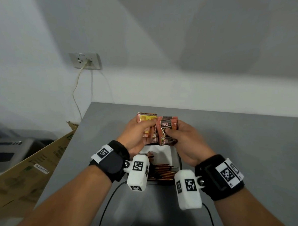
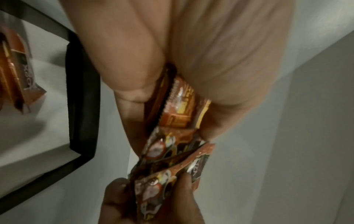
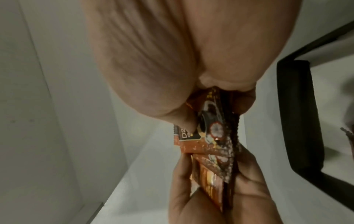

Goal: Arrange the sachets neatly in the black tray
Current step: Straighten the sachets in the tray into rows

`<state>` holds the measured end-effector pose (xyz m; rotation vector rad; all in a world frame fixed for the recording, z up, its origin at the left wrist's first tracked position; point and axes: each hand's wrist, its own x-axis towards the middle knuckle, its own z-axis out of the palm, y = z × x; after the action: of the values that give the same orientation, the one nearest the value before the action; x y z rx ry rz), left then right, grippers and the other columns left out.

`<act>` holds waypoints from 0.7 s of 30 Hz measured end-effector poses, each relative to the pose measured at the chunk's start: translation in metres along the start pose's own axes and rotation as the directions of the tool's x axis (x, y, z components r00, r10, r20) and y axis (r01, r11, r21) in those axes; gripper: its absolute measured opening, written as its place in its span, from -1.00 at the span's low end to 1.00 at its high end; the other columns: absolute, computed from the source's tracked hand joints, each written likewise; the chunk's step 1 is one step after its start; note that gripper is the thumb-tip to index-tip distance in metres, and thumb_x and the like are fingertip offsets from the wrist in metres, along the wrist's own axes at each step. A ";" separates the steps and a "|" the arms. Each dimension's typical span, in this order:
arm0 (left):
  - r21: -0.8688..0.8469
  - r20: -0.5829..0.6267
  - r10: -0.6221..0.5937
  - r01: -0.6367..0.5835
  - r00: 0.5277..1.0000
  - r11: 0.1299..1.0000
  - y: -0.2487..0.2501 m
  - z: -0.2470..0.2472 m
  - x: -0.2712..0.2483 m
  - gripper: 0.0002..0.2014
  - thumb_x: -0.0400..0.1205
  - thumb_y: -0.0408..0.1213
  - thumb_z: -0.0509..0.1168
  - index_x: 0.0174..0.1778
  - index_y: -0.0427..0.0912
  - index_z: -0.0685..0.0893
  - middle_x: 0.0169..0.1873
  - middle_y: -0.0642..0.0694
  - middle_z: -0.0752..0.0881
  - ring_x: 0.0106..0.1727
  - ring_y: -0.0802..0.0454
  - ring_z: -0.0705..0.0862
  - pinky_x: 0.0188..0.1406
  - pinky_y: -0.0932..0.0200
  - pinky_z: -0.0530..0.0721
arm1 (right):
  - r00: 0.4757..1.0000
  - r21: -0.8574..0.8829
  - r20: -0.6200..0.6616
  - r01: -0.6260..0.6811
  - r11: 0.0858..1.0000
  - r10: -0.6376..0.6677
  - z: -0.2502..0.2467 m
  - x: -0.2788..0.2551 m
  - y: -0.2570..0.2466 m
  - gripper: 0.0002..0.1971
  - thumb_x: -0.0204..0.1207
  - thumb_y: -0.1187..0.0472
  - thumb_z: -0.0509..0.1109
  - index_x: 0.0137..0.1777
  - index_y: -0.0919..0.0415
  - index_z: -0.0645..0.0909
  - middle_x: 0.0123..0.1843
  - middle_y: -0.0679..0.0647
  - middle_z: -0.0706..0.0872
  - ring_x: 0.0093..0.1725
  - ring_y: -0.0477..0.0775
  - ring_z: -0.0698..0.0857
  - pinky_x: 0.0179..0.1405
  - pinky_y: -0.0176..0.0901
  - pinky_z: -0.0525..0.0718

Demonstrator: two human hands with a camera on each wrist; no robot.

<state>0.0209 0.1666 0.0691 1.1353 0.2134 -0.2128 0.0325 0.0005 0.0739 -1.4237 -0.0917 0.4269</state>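
Both hands hold a bunch of brown and orange sachets (image 1: 163, 129) upright above the grey table, just beyond the black tray (image 1: 179, 159). My left hand (image 1: 140, 131) grips the sachets (image 2: 180, 109) on the left side, thumb across their front. My right hand (image 1: 180, 135) pinches the sachets (image 3: 214, 136) on the right side, thumb on a brown one. The tray (image 2: 82, 97) has a white floor, and a row of sachets (image 1: 162, 172) stands on edge in its near part, partly hidden by the wrist cameras. The tray's wall (image 3: 298, 109) shows at the right of the right wrist view.
The grey table (image 1: 230, 134) ends at the left (image 1: 86, 116), where a cardboard box (image 1: 29, 172) leans. A wall socket (image 1: 86, 60) with a hanging cable sits on the white wall. Black cables (image 1: 109, 202) run over the table's near part.
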 end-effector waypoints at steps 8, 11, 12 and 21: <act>0.046 0.027 0.001 -0.002 1.000 0.999 -0.003 -0.011 -0.003 -0.76 0.63 -0.64 0.27 0.17 -0.32 0.60 -0.05 -0.29 0.83 -0.03 -0.24 0.84 -0.07 -0.18 0.83 | 0.997 0.137 -0.040 0.068 0.988 -0.063 -0.015 -0.003 -0.021 -0.75 0.73 0.44 0.19 0.18 0.18 0.65 0.00 0.12 0.83 -0.09 0.05 0.77 -0.11 -0.15 0.69; 0.077 0.011 0.038 -0.039 0.999 0.996 -0.008 -0.008 -0.002 -0.67 0.58 -0.63 0.37 0.24 -0.36 0.59 0.04 -0.36 0.80 0.03 -0.28 0.82 -0.05 -0.18 0.81 | 0.997 0.082 0.016 0.068 0.994 -0.069 -0.008 -0.003 -0.021 -0.75 0.72 0.45 0.21 0.23 0.20 0.64 0.03 0.13 0.85 -0.03 0.06 0.83 -0.06 -0.12 0.74; 0.062 0.003 0.045 -0.045 0.999 0.997 -0.009 -0.008 -0.001 -0.64 0.58 -0.57 0.40 0.30 -0.38 0.58 0.09 -0.38 0.78 0.07 -0.29 0.81 0.00 -0.20 0.80 | 0.996 0.049 -0.003 0.085 0.995 -0.085 -0.006 -0.003 -0.020 -0.75 0.71 0.45 0.23 0.23 0.18 0.64 0.05 0.13 0.86 0.00 0.06 0.83 -0.03 -0.10 0.74; -0.116 -0.104 -0.016 0.003 0.994 0.993 -0.004 -0.018 0.006 -0.83 0.57 -0.52 0.39 0.04 -0.30 0.61 -0.04 -0.37 0.71 -0.16 -0.14 0.79 -0.35 0.08 0.75 | 0.941 -0.699 0.237 0.339 0.630 -0.244 -0.011 -0.025 -0.018 -0.78 0.66 0.24 0.39 0.19 -0.10 0.63 0.11 -0.07 0.71 0.08 -0.10 0.71 0.10 -0.25 0.66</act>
<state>0.0240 0.1809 0.0563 1.0315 0.3205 -0.1474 0.0172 -0.0201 0.0948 -2.1388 -0.6576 0.1949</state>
